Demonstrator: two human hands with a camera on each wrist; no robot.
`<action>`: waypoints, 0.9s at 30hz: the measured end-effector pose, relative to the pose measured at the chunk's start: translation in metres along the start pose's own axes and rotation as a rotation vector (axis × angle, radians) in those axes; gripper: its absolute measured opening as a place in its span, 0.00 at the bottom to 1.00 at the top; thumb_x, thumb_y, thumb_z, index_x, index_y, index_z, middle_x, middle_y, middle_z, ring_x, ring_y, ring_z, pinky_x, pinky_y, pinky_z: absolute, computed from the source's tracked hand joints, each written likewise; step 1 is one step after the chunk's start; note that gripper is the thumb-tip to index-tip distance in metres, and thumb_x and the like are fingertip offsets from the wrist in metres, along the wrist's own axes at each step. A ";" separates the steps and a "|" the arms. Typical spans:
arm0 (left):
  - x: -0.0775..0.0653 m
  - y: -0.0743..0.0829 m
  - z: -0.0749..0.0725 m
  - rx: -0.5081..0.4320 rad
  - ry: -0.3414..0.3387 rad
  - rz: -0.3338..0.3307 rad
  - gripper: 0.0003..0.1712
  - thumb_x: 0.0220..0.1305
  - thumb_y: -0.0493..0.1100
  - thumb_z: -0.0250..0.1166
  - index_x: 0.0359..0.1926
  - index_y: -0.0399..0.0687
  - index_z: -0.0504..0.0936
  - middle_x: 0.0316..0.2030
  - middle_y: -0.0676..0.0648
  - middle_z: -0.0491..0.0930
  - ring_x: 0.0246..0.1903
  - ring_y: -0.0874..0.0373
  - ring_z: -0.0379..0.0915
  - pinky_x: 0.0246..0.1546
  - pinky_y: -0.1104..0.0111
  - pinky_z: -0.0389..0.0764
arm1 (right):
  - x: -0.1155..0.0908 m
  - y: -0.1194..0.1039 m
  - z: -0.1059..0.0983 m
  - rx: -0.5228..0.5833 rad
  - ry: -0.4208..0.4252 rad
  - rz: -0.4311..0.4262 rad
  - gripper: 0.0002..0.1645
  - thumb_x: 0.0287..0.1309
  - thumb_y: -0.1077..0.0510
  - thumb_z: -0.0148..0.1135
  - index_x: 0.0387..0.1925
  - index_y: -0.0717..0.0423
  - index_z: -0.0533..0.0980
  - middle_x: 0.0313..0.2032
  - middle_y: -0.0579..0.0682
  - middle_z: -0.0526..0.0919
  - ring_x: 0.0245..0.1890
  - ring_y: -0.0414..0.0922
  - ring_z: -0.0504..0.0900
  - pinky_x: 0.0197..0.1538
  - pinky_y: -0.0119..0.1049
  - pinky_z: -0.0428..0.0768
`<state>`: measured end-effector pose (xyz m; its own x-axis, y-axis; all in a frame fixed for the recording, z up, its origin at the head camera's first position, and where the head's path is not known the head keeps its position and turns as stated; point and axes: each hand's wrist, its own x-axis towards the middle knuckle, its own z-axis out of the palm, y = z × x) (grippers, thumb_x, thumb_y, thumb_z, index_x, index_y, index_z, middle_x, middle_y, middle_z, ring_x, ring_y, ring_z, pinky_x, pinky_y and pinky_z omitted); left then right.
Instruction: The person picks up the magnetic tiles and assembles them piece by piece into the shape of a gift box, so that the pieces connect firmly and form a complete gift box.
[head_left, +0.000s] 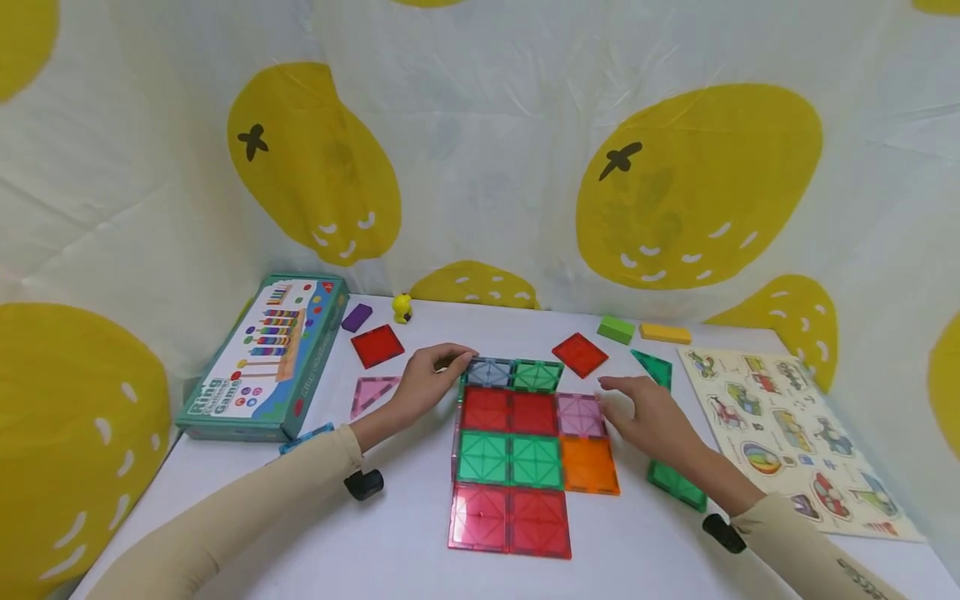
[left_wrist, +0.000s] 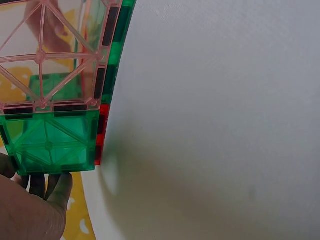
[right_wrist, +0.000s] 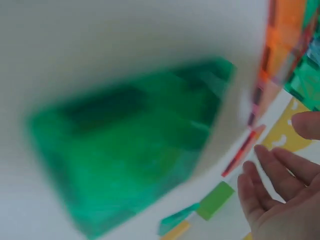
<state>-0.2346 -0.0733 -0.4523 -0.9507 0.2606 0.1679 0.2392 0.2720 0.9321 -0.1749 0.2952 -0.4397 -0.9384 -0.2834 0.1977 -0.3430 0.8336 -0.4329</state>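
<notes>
Several translucent magnetic tiles lie edge to edge: red tiles (head_left: 540, 518), green tiles (head_left: 483, 457), an orange tile (head_left: 589, 465) and a pink tile (head_left: 580, 413). Along the back edge stand a greyish-blue tile (head_left: 490, 372) and a green upright tile (head_left: 537, 375). A clear pinkish tile (left_wrist: 55, 60) and a green side tile (left_wrist: 55, 142) rise along the left side. My left hand (head_left: 427, 379) holds the back left corner, its fingers at the green side tile's far edge. Beside the pink tile, my right hand (head_left: 648, 417) has its fingers spread, holding nothing.
Loose red tiles lie behind on the left (head_left: 377, 345) and right (head_left: 580, 355). A game box (head_left: 262, 358) stands at the left, a wooden puzzle board (head_left: 795, 442) at the right. Green tiles (head_left: 677, 483) lie under the right forearm. Blocks (head_left: 617, 328) and a yellow figurine (head_left: 402, 308) sit at the back.
</notes>
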 end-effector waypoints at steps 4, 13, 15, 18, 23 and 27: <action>-0.001 0.001 0.001 -0.001 0.005 -0.004 0.15 0.79 0.48 0.65 0.58 0.47 0.88 0.53 0.51 0.86 0.56 0.53 0.79 0.60 0.55 0.80 | -0.020 0.000 0.003 -0.047 -0.021 0.043 0.27 0.67 0.57 0.71 0.64 0.64 0.80 0.55 0.61 0.86 0.57 0.63 0.81 0.56 0.63 0.81; -0.001 0.000 0.002 -0.011 0.010 0.001 0.16 0.78 0.48 0.65 0.58 0.47 0.88 0.53 0.51 0.87 0.55 0.53 0.80 0.61 0.54 0.79 | -0.042 -0.017 0.011 0.028 -0.026 0.090 0.29 0.65 0.62 0.72 0.66 0.63 0.79 0.56 0.62 0.85 0.60 0.65 0.79 0.57 0.63 0.81; -0.001 -0.001 0.002 -0.018 0.012 0.006 0.16 0.78 0.48 0.65 0.57 0.47 0.88 0.52 0.50 0.87 0.55 0.53 0.80 0.61 0.53 0.79 | -0.043 -0.019 0.013 0.043 -0.024 0.104 0.29 0.65 0.62 0.72 0.66 0.64 0.78 0.58 0.62 0.84 0.61 0.65 0.79 0.57 0.63 0.80; -0.001 -0.002 0.003 -0.026 0.006 0.014 0.16 0.78 0.48 0.65 0.57 0.46 0.88 0.52 0.49 0.87 0.55 0.53 0.80 0.61 0.53 0.79 | -0.044 -0.022 0.016 0.058 -0.016 0.143 0.30 0.65 0.62 0.71 0.67 0.64 0.78 0.59 0.63 0.83 0.62 0.65 0.78 0.58 0.63 0.81; -0.001 -0.004 0.003 -0.042 0.008 0.004 0.16 0.79 0.48 0.64 0.58 0.45 0.88 0.53 0.48 0.86 0.56 0.52 0.79 0.61 0.52 0.79 | -0.049 -0.026 0.020 0.108 0.000 0.204 0.32 0.65 0.62 0.70 0.70 0.63 0.76 0.62 0.63 0.82 0.58 0.62 0.81 0.56 0.60 0.82; -0.002 -0.004 0.002 -0.054 0.011 -0.007 0.17 0.79 0.47 0.64 0.59 0.43 0.87 0.55 0.45 0.86 0.57 0.50 0.79 0.62 0.50 0.78 | -0.052 -0.027 0.021 0.134 0.046 0.198 0.35 0.64 0.64 0.70 0.72 0.62 0.74 0.57 0.60 0.85 0.51 0.57 0.84 0.50 0.50 0.86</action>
<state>-0.2334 -0.0726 -0.4570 -0.9545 0.2487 0.1648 0.2220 0.2231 0.9492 -0.1181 0.2772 -0.4572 -0.9861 -0.0962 0.1356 -0.1577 0.7994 -0.5797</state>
